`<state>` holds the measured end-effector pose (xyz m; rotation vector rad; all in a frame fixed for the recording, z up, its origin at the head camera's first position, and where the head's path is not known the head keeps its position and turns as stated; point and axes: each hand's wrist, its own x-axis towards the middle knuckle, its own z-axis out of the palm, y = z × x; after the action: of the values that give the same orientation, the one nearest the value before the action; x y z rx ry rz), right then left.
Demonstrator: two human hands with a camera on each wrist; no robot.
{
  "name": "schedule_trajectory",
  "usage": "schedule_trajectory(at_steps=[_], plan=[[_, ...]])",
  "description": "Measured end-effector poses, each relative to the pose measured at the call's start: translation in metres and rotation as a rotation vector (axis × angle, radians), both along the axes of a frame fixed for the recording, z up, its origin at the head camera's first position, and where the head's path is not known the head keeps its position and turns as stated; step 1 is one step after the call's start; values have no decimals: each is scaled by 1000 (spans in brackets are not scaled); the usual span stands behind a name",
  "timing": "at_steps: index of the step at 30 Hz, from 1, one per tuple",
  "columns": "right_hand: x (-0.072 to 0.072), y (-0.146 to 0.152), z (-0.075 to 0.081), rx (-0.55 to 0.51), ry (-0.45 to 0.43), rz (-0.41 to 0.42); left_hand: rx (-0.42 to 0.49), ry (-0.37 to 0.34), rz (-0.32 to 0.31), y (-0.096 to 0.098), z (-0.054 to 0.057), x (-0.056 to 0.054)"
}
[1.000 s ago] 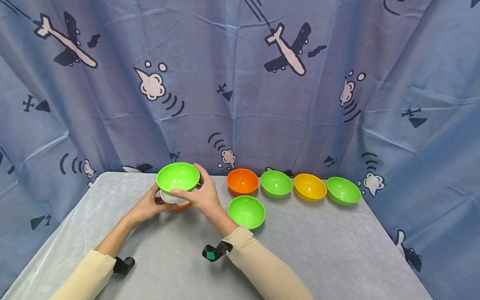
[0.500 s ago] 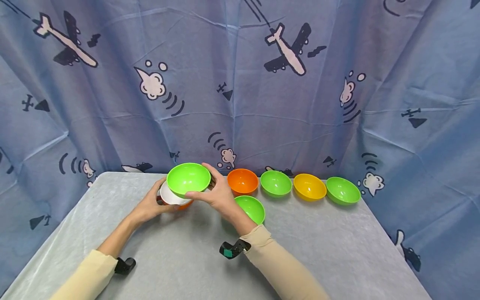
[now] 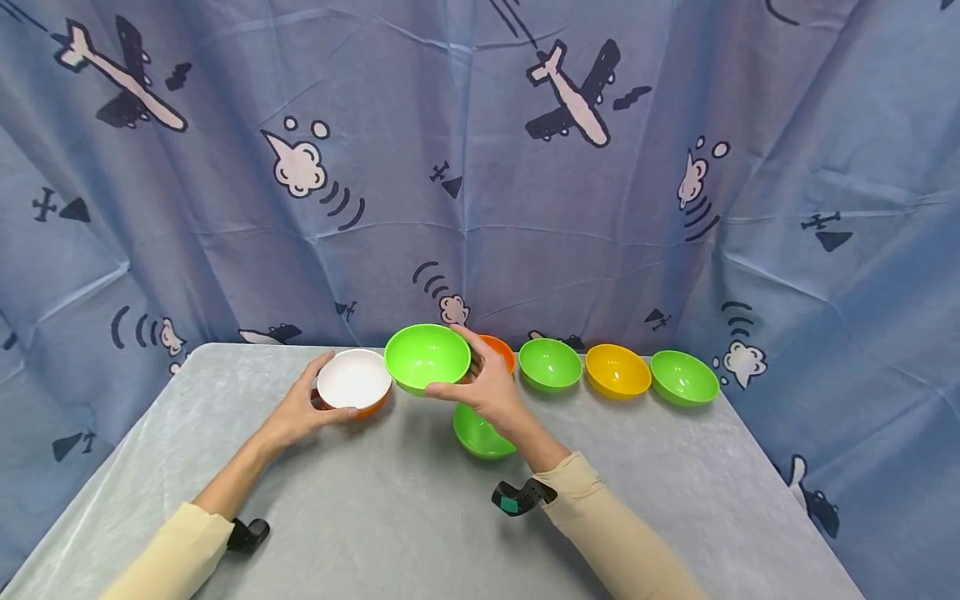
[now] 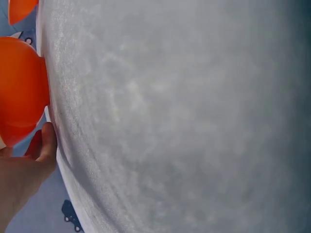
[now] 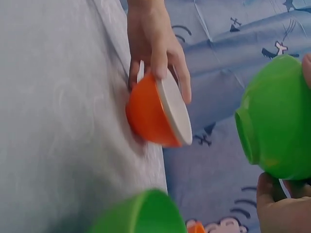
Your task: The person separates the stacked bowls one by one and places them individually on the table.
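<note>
My left hand [image 3: 303, 408] grips a bowl, white inside and orange outside [image 3: 354, 379], at the back left of the table. In the left wrist view the orange outside [image 4: 22, 92] shows, its foot against the cloth. Raised just right of it is a light green bowl [image 3: 426, 357], which my right hand [image 3: 491, 383] holds by its right side, thumb in front. The right wrist view has this green bowl's foot and wall [image 5: 279, 116] at its right edge. Behind and below my right hand, another green bowl [image 3: 480, 435] and an orange bowl [image 3: 501, 350] are partly hidden.
Along the table's back edge, right of my right hand, stand a green bowl [image 3: 551, 364], a yellow bowl [image 3: 617, 372] and one more green bowl [image 3: 684, 378]. The grey cloth-covered table [image 3: 390, 525] ends at a blue airplane-print curtain [image 3: 465, 167].
My right hand has carried the green bowl rightward, from above the white-and-orange bowl to beside it, uncovering that bowl. My left hand has kept its hold in about the same place.
</note>
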<state>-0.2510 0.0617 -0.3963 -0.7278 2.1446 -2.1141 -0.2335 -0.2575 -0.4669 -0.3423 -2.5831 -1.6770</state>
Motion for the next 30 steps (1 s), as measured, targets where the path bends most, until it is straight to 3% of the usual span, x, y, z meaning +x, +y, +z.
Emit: schedule_trajectory(at_steps=[13, 21, 30], plan=[[-11, 73, -2, 33, 3, -46, -55, -60, 27, -1, 4, 2], [-16, 124, -3, -14, 21, -36, -65, -68, 20, 1, 9, 0], [-18, 166, -9, 95, 32, -81, -51, -93, 17, 0, 10, 2]])
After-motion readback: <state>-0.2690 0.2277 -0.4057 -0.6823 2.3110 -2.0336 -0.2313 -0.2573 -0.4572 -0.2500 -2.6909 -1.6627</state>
